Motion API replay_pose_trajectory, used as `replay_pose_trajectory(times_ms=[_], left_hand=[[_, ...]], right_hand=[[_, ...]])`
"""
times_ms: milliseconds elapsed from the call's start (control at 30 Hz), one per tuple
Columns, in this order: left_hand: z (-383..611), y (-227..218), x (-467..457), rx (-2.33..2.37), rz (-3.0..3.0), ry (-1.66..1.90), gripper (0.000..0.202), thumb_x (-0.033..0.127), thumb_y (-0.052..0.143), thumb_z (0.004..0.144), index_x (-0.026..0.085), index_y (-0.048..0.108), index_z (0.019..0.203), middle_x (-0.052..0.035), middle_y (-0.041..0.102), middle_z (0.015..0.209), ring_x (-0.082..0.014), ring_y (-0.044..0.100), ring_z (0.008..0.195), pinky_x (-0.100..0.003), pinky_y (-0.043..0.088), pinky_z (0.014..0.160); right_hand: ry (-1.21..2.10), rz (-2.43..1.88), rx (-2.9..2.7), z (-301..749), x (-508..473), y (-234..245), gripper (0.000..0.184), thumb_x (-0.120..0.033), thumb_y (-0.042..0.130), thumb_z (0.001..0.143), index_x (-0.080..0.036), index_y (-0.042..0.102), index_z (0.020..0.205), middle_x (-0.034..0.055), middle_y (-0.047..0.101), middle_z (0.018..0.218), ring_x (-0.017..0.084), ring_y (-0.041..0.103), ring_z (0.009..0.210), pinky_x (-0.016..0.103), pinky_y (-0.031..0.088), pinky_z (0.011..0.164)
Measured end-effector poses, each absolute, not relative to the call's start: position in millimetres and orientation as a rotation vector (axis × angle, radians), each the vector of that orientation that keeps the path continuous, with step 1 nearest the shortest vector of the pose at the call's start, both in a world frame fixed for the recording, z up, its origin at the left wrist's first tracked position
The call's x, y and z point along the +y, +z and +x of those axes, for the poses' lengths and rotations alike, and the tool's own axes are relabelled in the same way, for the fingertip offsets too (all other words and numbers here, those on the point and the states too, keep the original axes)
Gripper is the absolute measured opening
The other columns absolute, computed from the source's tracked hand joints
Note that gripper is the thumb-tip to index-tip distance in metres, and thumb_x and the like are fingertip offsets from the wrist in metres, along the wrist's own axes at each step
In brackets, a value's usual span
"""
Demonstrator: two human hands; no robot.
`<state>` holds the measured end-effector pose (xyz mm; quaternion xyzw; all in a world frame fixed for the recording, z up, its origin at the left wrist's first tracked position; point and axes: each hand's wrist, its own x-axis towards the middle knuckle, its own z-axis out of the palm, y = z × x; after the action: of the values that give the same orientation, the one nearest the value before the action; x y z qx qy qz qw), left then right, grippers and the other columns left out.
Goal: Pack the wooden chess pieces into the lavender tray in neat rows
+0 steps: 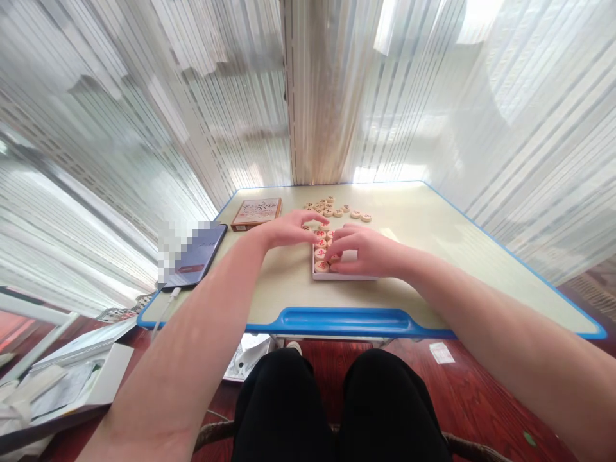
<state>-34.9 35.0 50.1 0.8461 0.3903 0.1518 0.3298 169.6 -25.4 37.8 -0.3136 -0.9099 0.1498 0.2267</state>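
A shallow white box [346, 278] on the table holds rows of round wooden Chinese chess pieces [321, 265] with red characters. My left hand [291, 228] reaches over the box's far left corner. Its thumb and fingers are apart, with a Chinese chess piece [324, 226] near the fingertips. My right hand [360, 250] covers the right part of the box. Its fingers are curled, with thumb and forefinger about a piece at the near left. Pieces beneath that hand are hidden.
Several loose Chinese chess pieces [337, 213] lie beyond the box. A flat printed box [256, 213] stands at the back left. In front of it, a phone [195, 258] has a white cable [174, 294]. A blue trough [344, 317] runs along the table's near edge.
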Motion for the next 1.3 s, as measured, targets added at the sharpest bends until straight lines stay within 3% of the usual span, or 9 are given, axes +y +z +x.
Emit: replay_pose_trajectory(times_ms=[367,567,667,867,1000,1100,1200,1300], left_hand=[[-33.5,43.7,40.6,1.083,2.139,0.575,0.041,0.019,0.057,0.068,0.021,0.066,0.109,-0.0048,0.060,0.125,-0.0249,0.053,0.118,-0.038,0.044,0.099],[-33.5,38.0,46.4,1.280,2.179,0.681,0.036,0.018,0.055,0.067,0.021,0.069,0.101,-0.0043,0.066,0.112,-0.0209,0.062,0.096,-0.032,0.051,0.085],[-34.1,37.5,47.1,1.414,2.285,0.628,0.035,0.018,0.055,0.065,0.021,0.071,0.097,-0.0027,0.068,0.106,-0.0203,0.062,0.094,-0.031,0.049,0.086],[-36.7,37.2,47.3,1.424,2.371,0.437,0.046,0.017,0.052,0.063,0.020,0.068,0.107,-0.0016,0.069,0.088,-0.0174,0.062,0.074,-0.027,0.050,0.071],[-34.9,35.3,49.3,1.437,2.408,0.503,0.044,0.014,0.052,0.065,0.020,0.068,0.106,-0.0024,0.068,0.108,-0.0200,0.061,0.097,-0.028,0.048,0.087],[-32.7,31.3,52.0,1.401,2.482,0.508,0.049,0.014,0.048,0.069,0.020,0.064,0.116,-0.0034,0.062,0.124,-0.0207,0.054,0.116,-0.031,0.040,0.102],[-31.4,26.2,54.3,1.373,2.444,0.475,0.055,0.012,0.043,0.073,0.018,0.055,0.126,-0.0046,0.059,0.129,-0.0198,0.051,0.121,-0.032,0.037,0.106],[-30.6,22.8,54.8,1.365,2.343,0.546,0.059,0.006,0.039,0.072,0.017,0.051,0.129,-0.0036,0.061,0.126,-0.0167,0.053,0.119,-0.031,0.038,0.105]], right_hand=[[0.404,-0.812,-2.517,165.7,-26.9,36.5,0.012,-0.027,0.064,0.079,-0.023,0.075,0.083,0.0044,0.066,0.080,0.017,0.056,0.077,0.030,0.045,0.076],[0.367,-0.786,-2.540,165.7,-29.0,40.2,0.015,-0.026,0.061,0.081,-0.022,0.075,0.084,0.0044,0.065,0.077,0.016,0.055,0.073,0.030,0.045,0.076],[0.385,-0.795,-2.543,165.2,-30.1,41.8,0.013,-0.026,0.062,0.080,-0.021,0.075,0.081,0.0043,0.065,0.075,0.016,0.055,0.075,0.030,0.045,0.076],[0.394,-0.822,-2.525,168.2,-27.7,41.9,0.011,-0.025,0.064,0.077,-0.021,0.073,0.078,0.0043,0.065,0.076,0.017,0.056,0.077,0.030,0.045,0.076],[0.261,-0.950,-2.380,178.1,-12.4,40.7,0.015,-0.025,0.059,0.080,-0.019,0.073,0.080,0.0059,0.065,0.076,0.018,0.057,0.079,0.032,0.045,0.077],[0.173,-1.157,-2.235,184.7,2.7,35.3,0.021,-0.027,0.055,0.082,-0.018,0.073,0.087,0.0081,0.067,0.084,0.022,0.058,0.088,0.037,0.044,0.085],[0.298,-1.265,-2.195,186.2,11.8,27.9,0.029,-0.030,0.051,0.086,-0.018,0.070,0.104,0.0099,0.066,0.110,0.024,0.056,0.108,0.039,0.040,0.097],[0.561,-1.276,-2.201,184.3,13.3,23.7,0.036,-0.036,0.046,0.090,-0.022,0.066,0.116,0.0066,0.064,0.121,0.022,0.055,0.114,0.038,0.038,0.101]])
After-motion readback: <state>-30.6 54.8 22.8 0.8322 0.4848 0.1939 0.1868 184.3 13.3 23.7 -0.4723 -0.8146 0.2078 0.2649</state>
